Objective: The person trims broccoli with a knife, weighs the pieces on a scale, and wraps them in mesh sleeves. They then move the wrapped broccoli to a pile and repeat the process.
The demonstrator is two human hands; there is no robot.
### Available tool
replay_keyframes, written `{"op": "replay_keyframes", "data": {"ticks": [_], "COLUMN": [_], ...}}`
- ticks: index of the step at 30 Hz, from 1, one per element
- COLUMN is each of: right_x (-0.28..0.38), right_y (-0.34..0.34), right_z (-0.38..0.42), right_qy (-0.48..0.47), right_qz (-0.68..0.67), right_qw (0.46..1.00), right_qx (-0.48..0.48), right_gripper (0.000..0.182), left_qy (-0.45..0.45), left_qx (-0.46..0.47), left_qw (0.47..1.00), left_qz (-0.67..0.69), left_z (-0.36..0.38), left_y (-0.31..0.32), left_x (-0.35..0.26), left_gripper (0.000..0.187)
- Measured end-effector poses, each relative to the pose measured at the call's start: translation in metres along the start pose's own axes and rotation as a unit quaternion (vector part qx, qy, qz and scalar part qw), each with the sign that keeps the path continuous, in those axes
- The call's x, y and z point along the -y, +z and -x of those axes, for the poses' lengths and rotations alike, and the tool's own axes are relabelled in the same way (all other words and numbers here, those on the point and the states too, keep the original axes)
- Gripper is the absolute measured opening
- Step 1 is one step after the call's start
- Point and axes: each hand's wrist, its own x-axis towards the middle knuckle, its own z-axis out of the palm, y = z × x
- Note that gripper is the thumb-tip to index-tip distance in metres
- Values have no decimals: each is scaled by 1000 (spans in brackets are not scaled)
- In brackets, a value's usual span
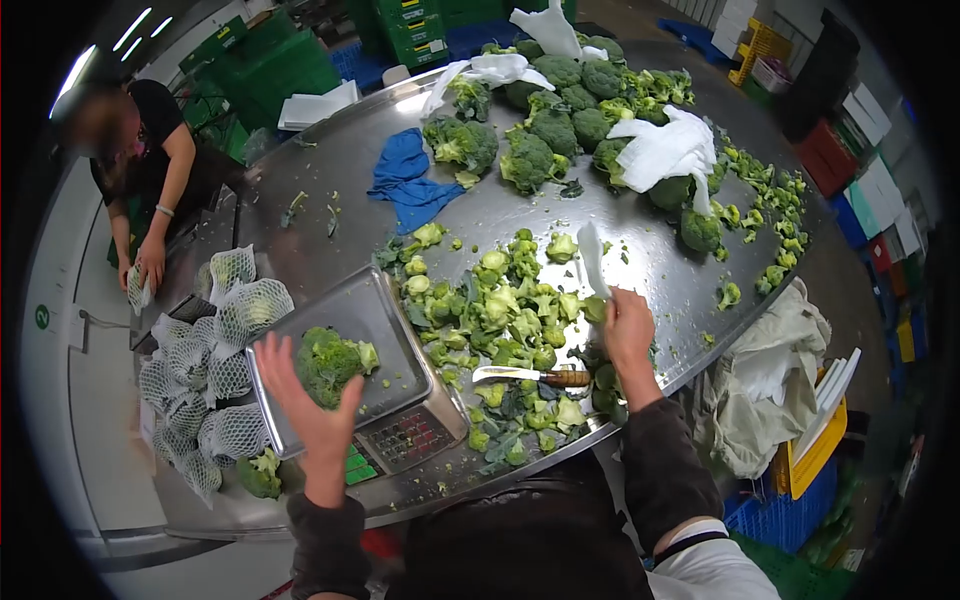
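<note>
My left hand (312, 405) is spread open over the scale (375, 290), its fingers right beside a head of broccoli (330, 365) on the metal pan. In my right hand (629, 325) is a flattened white foam net sleeve (591, 258), pinched at its lower end and held up over the table. A knife (530, 376) with a wooden handle and curved blade lies between my hands on a heap of cut broccoli stems (510, 305). Beyond them, whole broccoli heads (555, 125) are piled up, partly covered by more white foam sleeves (670, 150).
Netted broccoli heads (190, 365) crowd left of the scale, with one bare head (260, 474) near the edge. A blue cloth (412, 180) lies on the steel table (340, 235). Another person (150, 150) handles a netted head at far left. A pale sack (765, 360) hangs at right.
</note>
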Motion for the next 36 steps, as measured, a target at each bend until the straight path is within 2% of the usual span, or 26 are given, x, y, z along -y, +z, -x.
{"op": "replay_keyframes", "data": {"ticks": [1,2,3,4,6,8,10,11,12,14,16,17,18,20,21,22,24,25,26,28,29,30,33,34,35,36], "right_x": [6,18,38,56,81,106,115,113,113,122,135,144,143,139,142,136,142,144,146,155,160,167,182,182,183,182], "right_y": [-10,-16,-21,-23,-19,-18,-21,-21,-27,-40,-60,-64,-62,-53,-44,-25,-17,-13,-9,-1,2,3,-4,-1,3,8], "right_z": [1,6,15,25,53,82,97,96,90,74,54,50,50,50,55,56,56,57,62,77,81,90,98,99,99,100], "right_qy": [-25,-32,16,62,37,5,-37,-69,-48,-123,-167,-199,-202,-143,-121,-7,111,164,163,131,-66,-61,-44,-123,-201,-205], "right_qz": [-69,-72,-282,-475,-536,-570,-567,-515,-523,-444,-417,-407,-407,-397,-446,-514,-601,-645,-641,-575,-530,-565,-539,-500,-456,-456], "right_qw": [996,995,959,874,815,754,710,745,753,865,875,877,875,860,860,821,747,689,689,734,789,770,801,831,853,852], "right_qx": [-60,-59,7,75,216,326,415,418,396,198,182,159,166,287,214,248,261,288,296,338,305,291,259,209,156,157], "right_gripper": [26,26,27,28,31,30,33,37,48,56,67,53,53,34,21,25,23,21,21,19,18,16,14,13,13,13], "left_qy": [32,64,-17,-97,-261,-388,-382,-365,-370,-340,-305,-282,-287,-327,-389,-403,-469,-439,-442,-370,-363,-374,-386,-388,-381,-372], "left_qx": [19,36,98,154,214,249,189,152,163,282,392,399,395,356,390,372,245,224,216,188,178,159,87,83,52,20], "left_qw": [998,992,963,901,729,640,661,675,673,704,711,706,705,629,560,559,299,359,358,616,621,593,602,602,631,660], "left_qz": [52,103,252,394,596,615,617,623,619,556,498,513,513,609,619,622,794,793,793,669,672,695,693,693,673,653], "left_z": [3,8,14,23,26,24,27,31,35,50,58,67,74,83,81,80,74,87,94,104,108,115,113,116,116,115], "left_y": [-4,-5,6,23,56,82,87,86,83,79,73,76,80,85,77,68,57,66,69,78,79,86,74,72,69,66], "left_x": [-9,-19,-29,-38,-57,-53,-56,-58,-59,-58,-71,-75,-79,-83,-82,-82,-82,-71,-70,-76,-78,-74,-76,-74,-72,-68], "left_gripper": [80,78,71,65,49,34,29,24,19,18,18,19,19,20,27,27,34,41,41,45,47,46,37,37,32,26]}}
